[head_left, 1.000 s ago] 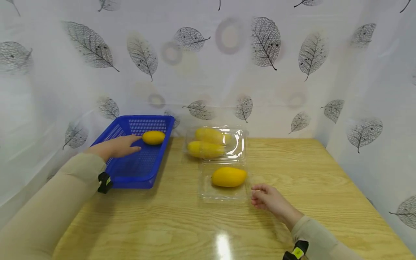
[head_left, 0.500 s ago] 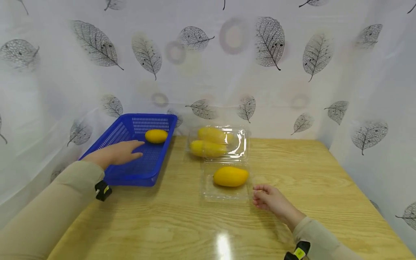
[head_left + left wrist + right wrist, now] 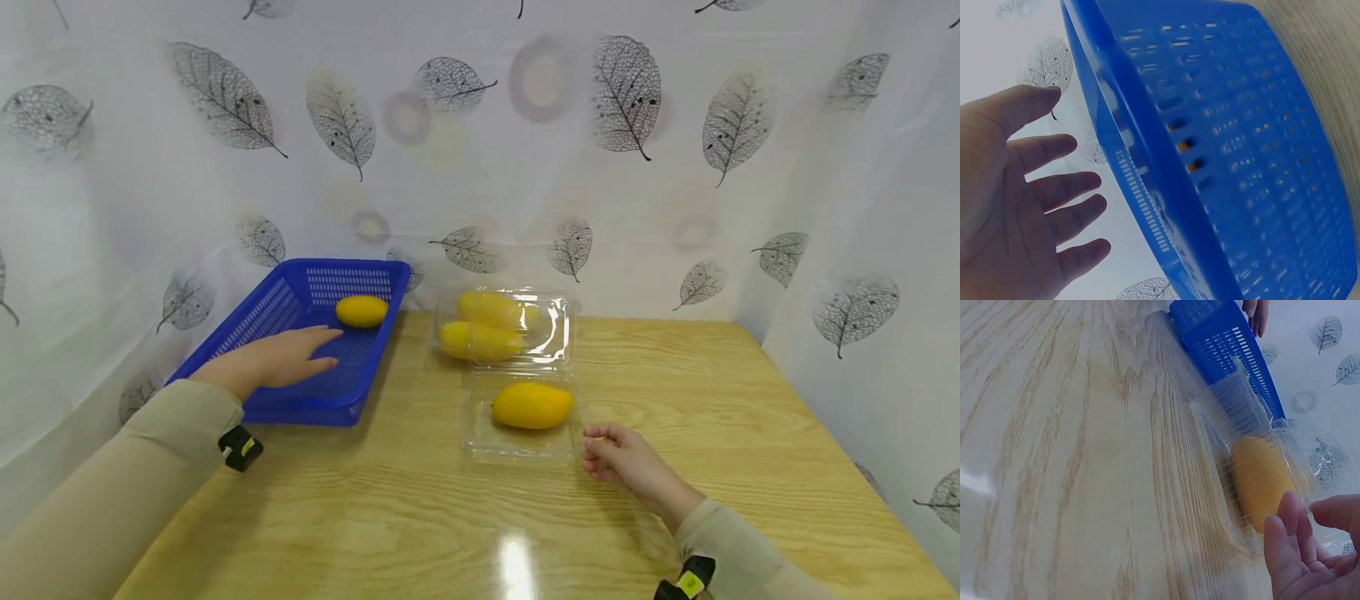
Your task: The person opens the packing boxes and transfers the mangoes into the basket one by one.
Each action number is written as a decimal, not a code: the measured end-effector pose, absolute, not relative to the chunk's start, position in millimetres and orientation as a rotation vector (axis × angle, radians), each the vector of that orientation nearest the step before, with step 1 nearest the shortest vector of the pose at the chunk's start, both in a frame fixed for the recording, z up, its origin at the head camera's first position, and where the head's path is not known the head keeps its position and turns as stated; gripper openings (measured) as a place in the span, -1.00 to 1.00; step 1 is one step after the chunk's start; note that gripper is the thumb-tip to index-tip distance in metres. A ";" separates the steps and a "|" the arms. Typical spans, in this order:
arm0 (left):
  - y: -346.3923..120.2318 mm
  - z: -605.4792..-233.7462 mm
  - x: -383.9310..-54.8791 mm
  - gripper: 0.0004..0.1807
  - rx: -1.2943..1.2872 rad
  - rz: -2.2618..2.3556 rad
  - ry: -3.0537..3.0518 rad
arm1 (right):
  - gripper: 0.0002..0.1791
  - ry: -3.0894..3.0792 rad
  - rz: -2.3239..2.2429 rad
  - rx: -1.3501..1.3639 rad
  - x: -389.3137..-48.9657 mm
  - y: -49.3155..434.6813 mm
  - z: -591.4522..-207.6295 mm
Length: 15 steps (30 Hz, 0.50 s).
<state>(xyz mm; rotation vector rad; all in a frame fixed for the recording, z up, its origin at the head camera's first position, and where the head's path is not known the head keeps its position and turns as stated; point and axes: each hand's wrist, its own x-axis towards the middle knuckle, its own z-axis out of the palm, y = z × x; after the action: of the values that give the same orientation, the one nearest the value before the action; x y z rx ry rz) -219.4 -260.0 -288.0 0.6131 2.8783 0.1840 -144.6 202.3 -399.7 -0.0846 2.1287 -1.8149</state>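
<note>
My left hand [image 3: 277, 358] hovers over the blue basket [image 3: 300, 408], fingers spread and holding nothing. A yellow mango [image 3: 362, 311] lies at the basket's back right, just beyond those fingertips. In the left wrist view, the open left hand [image 3: 1041, 181] appears beside the basket's rim. My right hand [image 3: 626, 458] is at the right edge of a clear plastic clamshell container [image 3: 517, 455]; thumb and fingertips pinch its rim in the right wrist view. One mango [image 3: 532, 406] lies inside. The clear lid [image 3: 557, 342] stands raised behind it.
Behind the clamshell, two more mangoes, a front one [image 3: 480, 342] and a back one [image 3: 491, 308], show through clear plastic. A leaf-printed white curtain [image 3: 525, 167] closes off the back and sides of the wooden table [image 3: 390, 500].
My left hand has drawn slightly back from the mango in the basket, its fingertips now in front of it. The right hand stays at the container. The head view has shifted a little.
</note>
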 end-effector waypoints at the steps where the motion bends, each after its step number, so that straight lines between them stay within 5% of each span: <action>1: -258.2 -287.3 -218.5 -0.37 0.619 0.188 2.881 | -0.53 2.128 -1.816 -0.082 -144.5 202.4 -399.6; 15: -236.1 -287.3 -212.7 -0.35 0.694 0.173 2.895 | -0.54 2.118 -1.829 -0.062 -143.8 202.0 -399.2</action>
<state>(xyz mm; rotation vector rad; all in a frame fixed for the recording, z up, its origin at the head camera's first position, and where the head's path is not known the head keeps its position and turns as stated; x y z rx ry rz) -212.7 -236.1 -287.3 0.6936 2.8951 0.1732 -143.8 202.0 -399.2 -0.0620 2.1175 -1.8288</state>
